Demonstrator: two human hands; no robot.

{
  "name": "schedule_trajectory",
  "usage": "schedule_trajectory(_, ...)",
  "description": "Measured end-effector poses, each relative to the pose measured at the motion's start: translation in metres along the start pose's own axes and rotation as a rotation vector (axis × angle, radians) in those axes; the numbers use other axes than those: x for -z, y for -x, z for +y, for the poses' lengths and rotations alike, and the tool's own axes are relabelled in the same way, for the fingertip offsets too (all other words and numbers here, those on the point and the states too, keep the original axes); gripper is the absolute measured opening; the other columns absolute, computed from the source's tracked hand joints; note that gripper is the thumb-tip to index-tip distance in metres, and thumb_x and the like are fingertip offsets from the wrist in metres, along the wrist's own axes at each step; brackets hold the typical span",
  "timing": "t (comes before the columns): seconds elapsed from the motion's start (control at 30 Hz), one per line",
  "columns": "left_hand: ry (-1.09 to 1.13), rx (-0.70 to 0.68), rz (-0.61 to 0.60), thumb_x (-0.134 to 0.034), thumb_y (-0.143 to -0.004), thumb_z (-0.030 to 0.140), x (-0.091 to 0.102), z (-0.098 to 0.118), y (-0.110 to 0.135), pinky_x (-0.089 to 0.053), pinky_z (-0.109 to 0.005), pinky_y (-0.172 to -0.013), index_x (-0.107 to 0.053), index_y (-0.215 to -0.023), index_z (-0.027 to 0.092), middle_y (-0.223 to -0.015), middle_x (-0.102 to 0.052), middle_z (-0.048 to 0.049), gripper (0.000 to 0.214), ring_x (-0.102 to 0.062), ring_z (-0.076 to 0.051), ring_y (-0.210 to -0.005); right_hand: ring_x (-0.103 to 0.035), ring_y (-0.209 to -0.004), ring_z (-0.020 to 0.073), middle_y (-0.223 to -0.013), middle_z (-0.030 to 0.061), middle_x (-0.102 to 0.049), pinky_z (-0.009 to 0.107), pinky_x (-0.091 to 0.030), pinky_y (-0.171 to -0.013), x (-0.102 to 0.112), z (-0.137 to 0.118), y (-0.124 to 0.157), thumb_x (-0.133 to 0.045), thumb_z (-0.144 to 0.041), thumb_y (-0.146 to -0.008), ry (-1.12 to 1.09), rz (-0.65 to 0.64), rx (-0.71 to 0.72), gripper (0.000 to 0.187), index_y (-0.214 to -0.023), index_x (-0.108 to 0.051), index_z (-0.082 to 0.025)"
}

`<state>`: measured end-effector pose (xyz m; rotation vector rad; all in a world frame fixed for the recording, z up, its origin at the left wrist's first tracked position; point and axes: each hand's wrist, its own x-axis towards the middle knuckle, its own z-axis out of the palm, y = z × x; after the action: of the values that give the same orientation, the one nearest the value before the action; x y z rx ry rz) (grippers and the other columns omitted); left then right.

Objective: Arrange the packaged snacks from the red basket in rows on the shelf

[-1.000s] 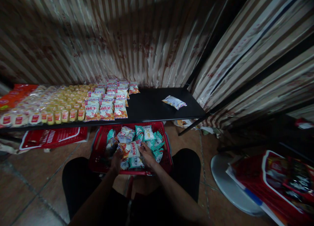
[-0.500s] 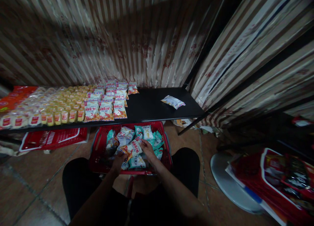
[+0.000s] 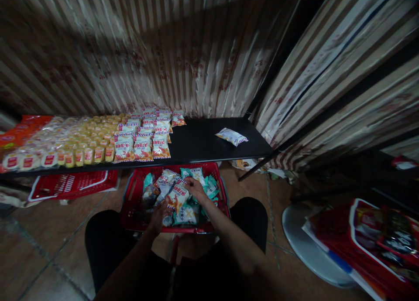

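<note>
Between my two hands is a white and orange snack bag (image 3: pixel 178 195) with red lettering, raised over the red basket (image 3: pixel 131 216). My left hand (image 3: pixel 159 214) is closed on its lower left end. With the fingers of my right hand (image 3: pixel 195 189) I grip its upper right edge. Beneath it in the basket lie several more bags, among them a teal and white snack bag (image 3: pixel 187 214) and others with striped edges. On the black shelf (image 3: pixel 193 139) in front, similar white and orange bags (image 3: pixel 143 146) stand in rows.
Wrapped yellow cakes (image 3: pixel 88 155) and orange packs (image 3: pixel 24 128) line the shelf's left part. A single white bag (image 3: pixel 231 136) lies at its right. Another red basket (image 3: pixel 70 183) is under the shelf. At right, a grey stool (image 3: pixel 304 235) bears a filled red basket (image 3: pixel 355 231).
The snack bag has turned more upright between my hands. My right hand has shifted slightly up, and my left hand has moved along the bag's lower end.
</note>
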<state>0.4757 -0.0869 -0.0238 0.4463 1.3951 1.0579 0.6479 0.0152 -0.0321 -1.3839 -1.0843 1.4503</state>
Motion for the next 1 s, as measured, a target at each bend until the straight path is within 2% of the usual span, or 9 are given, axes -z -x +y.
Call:
schedule_trajectory(0.2,-0.117,-0.007,-0.109,-0.07,-0.064,0.036,-0.002,-0.002,0.002,-0.052,-0.034,-0.07,-0.067,-0.078,0.02,-0.089,-0.07,-0.0071,0.022,-0.064,-0.027,-0.09,-0.06,-0.076,0.0169,-0.076,-0.0015,-0.065,0.03,-0.047,-0.075,-0.004,-0.01,-0.004,-0.077,-0.039,-0.052,-0.043,0.031,0.013,0.042,-0.086,-0.065,-0.019)
schedule_trajectory(0.4,-0.086,-0.027,-0.087,-0.069,-0.065,0.037,-0.004,0.0,0.001,-0.053,-0.038,-0.08,-0.062,-0.074,0.021,-0.087,-0.07,-0.0056,0.019,-0.063,-0.026,-0.095,-0.063,-0.08,0.0181,-0.079,-0.0007,-0.065,0.032,-0.049,-0.078,-0.018,-0.002,0.025,-0.074,-0.048,-0.06,-0.165,0.081,-0.054,0.057,-0.107,-0.056,-0.021)
schedule_trajectory(0.5,-0.089,-0.024,-0.071,-0.067,-0.065,0.038,-0.004,0.001,0.0,-0.053,-0.04,-0.08,-0.062,-0.08,0.021,-0.089,-0.07,-0.006,0.023,-0.063,-0.027,-0.095,-0.065,-0.085,0.0193,-0.089,0.0018,-0.067,0.034,-0.049,-0.082,-0.025,0.006,0.044,-0.078,-0.047,-0.057,-0.341,0.027,-0.142,0.06,-0.107,-0.056,-0.023)
schedule_trajectory(0.57,-0.105,-0.022,-0.065,-0.067,-0.064,0.038,-0.004,0.002,0.0,-0.052,-0.041,-0.08,-0.063,-0.085,0.021,-0.092,-0.07,-0.0065,0.027,-0.064,-0.027,-0.095,-0.065,-0.087,0.0205,-0.092,0.0035,-0.068,0.036,-0.049,-0.082,-0.028,0.011,0.054,-0.078,-0.047,-0.057,-0.382,-0.051,-0.162,0.057,-0.104,-0.057,-0.023)
schedule_trajectory(0.63,-0.13,-0.024,-0.062,-0.067,-0.064,0.038,-0.004,0.002,0.001,-0.052,-0.041,-0.079,-0.064,-0.087,0.021,-0.093,-0.07,-0.0072,0.028,-0.064,-0.028,-0.093,-0.065,-0.089,0.021,-0.095,0.0046,-0.069,0.036,-0.049,-0.083,-0.028,0.016,0.061,-0.078,-0.048,-0.059,-0.347,-0.123,-0.142,0.054,-0.102,-0.06,-0.022)
schedule_trajectory(0.73,-0.191,-0.04,-0.064,-0.066,-0.063,0.04,-0.005,0.001,0.001,-0.052,-0.04,-0.076,-0.064,-0.084,0.022,-0.092,-0.071,-0.0079,0.028,-0.064,-0.029,-0.09,-0.064,-0.088,0.0207,-0.096,0.0047,-0.069,0.035,-0.049,-0.08,-0.026,0.021,0.067,-0.076,-0.048,-0.061,-0.269,-0.163,-0.127,0.052,-0.103,-0.061,-0.02)
schedule_trajectory(0.87,-0.305,-0.076,-0.077,-0.062,-0.065,0.044,-0.006,-0.002,-0.001,-0.051,-0.036,-0.071,-0.064,-0.083,0.021,-0.089,-0.071,-0.0072,0.029,-0.065,-0.026,-0.085,-0.064,-0.077,0.0191,-0.089,0.0041,-0.069,0.033,-0.05,-0.07,-0.023,0.028,0.069,-0.077,-0.045,-0.059,-0.253,-0.146,-0.187,0.053,-0.103,-0.06,-0.02)
schedule_trajectory(1.0,-0.427,-0.118,-0.027,-0.062,-0.066,0.042,-0.008,-0.006,-0.007,-0.05,-0.033,-0.072,-0.061,-0.076,0.019,-0.079,-0.069,-0.0047,0.025,-0.065,-0.023,-0.081,-0.063,-0.076,0.018,-0.088,0.003,-0.069,0.031,-0.05,-0.069,-0.021,0.034,0.068,-0.077,-0.042,-0.059,-0.234,-0.087,-0.163,0.051,-0.102,-0.059,-0.02)
